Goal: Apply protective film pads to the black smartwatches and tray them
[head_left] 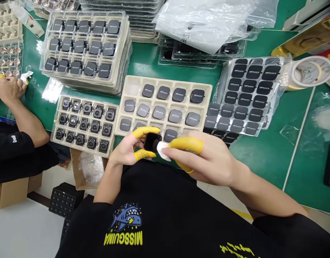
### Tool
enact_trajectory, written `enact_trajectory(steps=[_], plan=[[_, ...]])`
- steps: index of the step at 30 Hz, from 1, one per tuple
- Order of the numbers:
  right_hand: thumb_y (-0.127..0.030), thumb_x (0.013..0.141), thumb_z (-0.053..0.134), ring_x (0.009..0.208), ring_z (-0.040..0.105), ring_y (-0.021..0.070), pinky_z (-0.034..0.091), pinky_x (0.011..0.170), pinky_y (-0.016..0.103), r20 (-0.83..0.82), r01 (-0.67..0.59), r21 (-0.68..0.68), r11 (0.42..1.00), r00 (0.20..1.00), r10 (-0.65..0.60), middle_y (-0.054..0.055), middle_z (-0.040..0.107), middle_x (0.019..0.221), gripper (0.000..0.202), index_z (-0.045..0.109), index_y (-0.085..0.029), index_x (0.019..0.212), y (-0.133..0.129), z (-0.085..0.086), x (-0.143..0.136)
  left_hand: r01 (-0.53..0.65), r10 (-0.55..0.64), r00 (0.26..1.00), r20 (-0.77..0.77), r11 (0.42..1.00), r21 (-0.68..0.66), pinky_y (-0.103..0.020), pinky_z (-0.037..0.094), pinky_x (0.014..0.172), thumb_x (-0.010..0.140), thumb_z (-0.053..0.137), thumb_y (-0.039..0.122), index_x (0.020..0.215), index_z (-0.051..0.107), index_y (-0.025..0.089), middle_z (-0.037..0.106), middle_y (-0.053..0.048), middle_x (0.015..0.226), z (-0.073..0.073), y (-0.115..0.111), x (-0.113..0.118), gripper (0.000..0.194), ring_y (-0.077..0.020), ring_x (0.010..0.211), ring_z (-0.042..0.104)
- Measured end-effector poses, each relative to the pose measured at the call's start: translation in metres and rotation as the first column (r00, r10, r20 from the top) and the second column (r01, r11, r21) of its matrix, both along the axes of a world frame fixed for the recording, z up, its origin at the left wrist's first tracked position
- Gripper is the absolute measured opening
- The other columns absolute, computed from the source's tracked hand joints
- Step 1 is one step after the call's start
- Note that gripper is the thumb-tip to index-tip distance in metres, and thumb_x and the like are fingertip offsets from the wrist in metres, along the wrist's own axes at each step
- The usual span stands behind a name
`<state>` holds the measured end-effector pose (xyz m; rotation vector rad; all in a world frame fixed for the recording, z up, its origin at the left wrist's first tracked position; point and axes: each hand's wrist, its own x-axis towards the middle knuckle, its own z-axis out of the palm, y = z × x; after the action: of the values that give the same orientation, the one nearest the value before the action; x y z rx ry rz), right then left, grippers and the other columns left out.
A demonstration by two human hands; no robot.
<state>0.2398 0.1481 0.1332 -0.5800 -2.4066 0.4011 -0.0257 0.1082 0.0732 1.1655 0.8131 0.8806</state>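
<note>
My left hand [130,147], with yellow finger cots on two fingers, grips a black smartwatch body [151,141] by its edges, the dark glossy face turned up. In my right hand [208,157], also wearing yellow finger cots, a white wiping cloth [163,150] is pinched and meets the right edge of the watch. Just beyond my hands lies a cream tray [132,87] of watches covered with grey labelled films; its top-left pocket holds nothing. A second tray [86,123] at the left carries watch bodies with their sensor backs up.
A tall stack of filled trays [86,46] stands at back left. Sheets of dark labelled films [245,93] lie to the right, near tape rolls [310,71]. White plastic bags [208,21] cover trays behind. A co-worker's hand [10,87] is at far left.
</note>
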Motion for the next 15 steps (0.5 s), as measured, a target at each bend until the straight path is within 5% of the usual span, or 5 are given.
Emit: enact_trajectory(steps=[4,7,10,15], plan=[[-0.01,0.109,0.062,0.079,0.064,0.0204,0.044,0.066,0.036,0.097,-0.03,0.26,0.965,0.995,0.005,0.004,0.076,0.089,0.023,0.072,-0.019,0.127,0.003,0.0,-0.011,0.022,-0.021,0.999,-0.033,0.999,0.039,-0.022,0.068,0.065,0.091,0.094,0.045,0.148,0.066,0.027,0.076,-0.006,0.112,0.001,0.001,0.0,0.066,-0.0161,0.083,0.076],[-0.004,0.105,0.064,0.078,0.061,0.0212,0.042,0.064,0.037,0.16,0.052,0.354,0.934,0.98,-0.115,0.006,0.073,0.084,0.022,0.078,-0.015,0.117,0.011,-0.006,-0.01,-0.008,0.01,0.999,-0.043,0.999,0.038,-0.023,0.069,0.064,0.09,0.094,0.046,0.148,0.066,0.027,0.074,-0.004,0.109,-0.001,0.001,-0.002,0.067,-0.0153,0.08,0.074],[-0.001,0.101,0.066,0.079,0.062,0.0214,0.041,0.064,0.037,0.145,0.161,0.28,0.946,0.967,-0.208,0.007,0.074,0.088,0.027,0.08,-0.016,0.119,0.016,-0.016,-0.003,-0.043,0.043,0.998,-0.042,0.999,0.0,-0.024,0.07,0.061,0.091,0.093,0.049,0.149,0.065,0.027,0.073,-0.004,0.105,-0.002,-0.002,-0.004,0.068,-0.0163,0.079,0.073],[-0.004,0.1,0.067,0.081,0.067,0.0207,0.047,0.068,0.034,-0.031,0.147,0.125,0.981,0.989,-0.145,0.008,0.079,0.099,0.036,0.076,-0.02,0.132,0.009,-0.02,0.003,-0.031,0.031,0.999,-0.027,1.0,0.002,-0.024,0.069,0.061,0.092,0.092,0.047,0.149,0.065,0.027,0.074,-0.005,0.106,0.001,-0.004,-0.003,0.067,-0.0171,0.081,0.075]])
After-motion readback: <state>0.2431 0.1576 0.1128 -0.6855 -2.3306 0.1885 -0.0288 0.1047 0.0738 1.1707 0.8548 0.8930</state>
